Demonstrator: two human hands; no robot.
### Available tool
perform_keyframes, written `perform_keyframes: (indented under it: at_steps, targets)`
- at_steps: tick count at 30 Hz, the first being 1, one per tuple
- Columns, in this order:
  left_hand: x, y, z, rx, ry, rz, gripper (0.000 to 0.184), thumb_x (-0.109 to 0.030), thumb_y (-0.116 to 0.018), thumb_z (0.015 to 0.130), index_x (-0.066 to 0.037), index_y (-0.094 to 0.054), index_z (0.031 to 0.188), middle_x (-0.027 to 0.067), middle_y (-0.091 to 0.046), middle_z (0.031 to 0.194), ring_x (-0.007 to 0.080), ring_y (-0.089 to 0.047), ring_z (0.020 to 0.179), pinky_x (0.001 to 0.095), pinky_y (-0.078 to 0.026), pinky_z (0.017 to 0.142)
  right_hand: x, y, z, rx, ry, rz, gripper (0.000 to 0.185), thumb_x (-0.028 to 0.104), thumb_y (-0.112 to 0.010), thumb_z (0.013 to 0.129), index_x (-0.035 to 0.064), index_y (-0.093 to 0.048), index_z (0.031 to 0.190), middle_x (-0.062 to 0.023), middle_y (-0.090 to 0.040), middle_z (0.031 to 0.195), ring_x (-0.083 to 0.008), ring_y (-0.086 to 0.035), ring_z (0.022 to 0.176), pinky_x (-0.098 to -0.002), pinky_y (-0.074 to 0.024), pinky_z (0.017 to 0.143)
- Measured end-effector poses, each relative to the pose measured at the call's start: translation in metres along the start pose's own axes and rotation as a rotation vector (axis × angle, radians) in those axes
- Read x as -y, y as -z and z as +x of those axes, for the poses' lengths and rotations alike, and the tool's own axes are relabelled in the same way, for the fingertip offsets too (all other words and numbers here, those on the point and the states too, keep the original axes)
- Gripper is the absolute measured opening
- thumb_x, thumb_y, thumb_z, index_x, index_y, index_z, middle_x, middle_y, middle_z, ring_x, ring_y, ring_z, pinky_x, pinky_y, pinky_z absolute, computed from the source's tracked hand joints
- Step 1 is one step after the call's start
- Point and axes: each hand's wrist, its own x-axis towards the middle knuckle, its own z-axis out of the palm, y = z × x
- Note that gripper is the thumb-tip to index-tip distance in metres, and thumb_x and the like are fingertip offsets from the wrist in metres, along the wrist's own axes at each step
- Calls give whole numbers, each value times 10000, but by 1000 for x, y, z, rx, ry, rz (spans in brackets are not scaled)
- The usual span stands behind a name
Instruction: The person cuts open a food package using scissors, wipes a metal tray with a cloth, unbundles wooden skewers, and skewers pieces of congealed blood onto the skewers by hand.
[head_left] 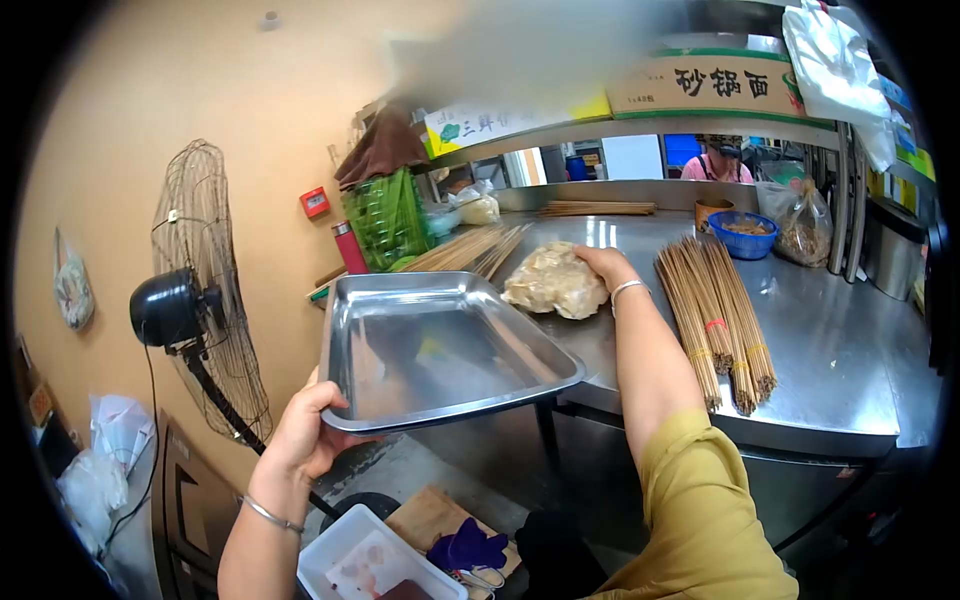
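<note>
My left hand grips the near left corner of a shallow rectangular metal tray, thumb over the rim. Nothing lies in the tray, which is held out at the front edge of a steel worktable. On the table just beyond it sits a clear plastic bag of pale, lumpy pieces whose kind I cannot make out. My right hand has hold of this bag at its far right side; some fingertips are hidden behind it. Bundles of wooden skewers lie to the right of my right forearm.
Loose skewers and a red flask are behind the tray. A blue basket stands at the back right. Below are a white bin and purple gloves. A caged fan stands left. A person shows beyond the opening.
</note>
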Motion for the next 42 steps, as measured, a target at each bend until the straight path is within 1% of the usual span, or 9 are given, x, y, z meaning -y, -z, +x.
perform_keyframes:
  at_steps: [7,10,17,22,23,33,36,39,42]
  targets:
    - [15,1,9,-4,23,-75,718,8,-414,642,-103,-287,1339,161,-486,1153,333,-580,966,506,-541,770,37,-19,-33,160,68,321,423,208,-702,742,-62,-546,1029,-128,-627,859,-199,-602,676,-331,-492,639]
    - [28,2,14,-27,-15,-37,707,-14,-424,647,-75,-299,1340,179,-492,1167,367,-589,970,526,-538,777,38,-59,-14,-184,354,-90,564,246,-704,662,-62,-521,1097,-224,-631,984,-327,-625,928,-357,-489,811]
    - [48,9,31,-25,-82,-106,687,-17,-421,644,-76,-301,1318,183,-493,1149,372,-582,976,524,-547,762,72,-82,-101,301,480,-538,374,392,-635,696,65,-680,872,-201,-656,863,-304,-637,858,-355,-484,780]
    - [69,15,28,-98,-53,-188,628,-32,-414,655,-53,-327,1276,201,-495,1141,380,-573,990,524,-544,773,53,-69,-45,-182,407,-613,517,396,-653,710,104,-594,1132,-204,-531,1204,-346,-494,1142,-384,-403,943]
    - [68,19,29,-49,-21,-221,614,-34,-414,659,-49,-339,1268,202,-495,1146,385,-570,993,534,-536,781,57,-63,-39,-22,254,-713,625,415,-666,718,116,-511,1245,-187,-380,1369,-366,-365,1258,-419,-333,1021]
    - [24,26,28,-13,-7,-261,680,-92,-418,663,-45,-297,1330,194,-478,1181,399,-552,1017,573,-525,760,49,-65,27,86,435,-1001,821,470,-777,575,158,-490,1278,-137,-385,1377,-338,-332,1292,-487,-323,1024]
    - [21,21,36,-82,-53,-173,632,-109,-425,668,-27,-365,1292,200,-504,1160,399,-561,1002,554,-522,771,39,-64,46,47,444,-1220,881,416,-808,558,191,-428,1320,-125,-383,1379,-319,-310,1307,-502,-328,1015]
    - [20,18,51,-79,-73,-120,675,-57,-428,647,-37,-361,1319,145,-501,1163,282,-551,984,403,-520,760,18,-57,68,41,462,-1207,891,441,-807,547,166,-429,1305,-136,-412,1341,-334,-354,1263,-478,-354,1000]
    - [15,5,62,-98,-156,-105,658,-48,-428,648,-7,-386,1304,119,-508,1133,230,-504,1025,325,-422,898,23,-60,70,46,435,-1230,853,373,-798,567,172,-416,1303,-111,-406,1345,-318,-331,1285,-489,-369,985]
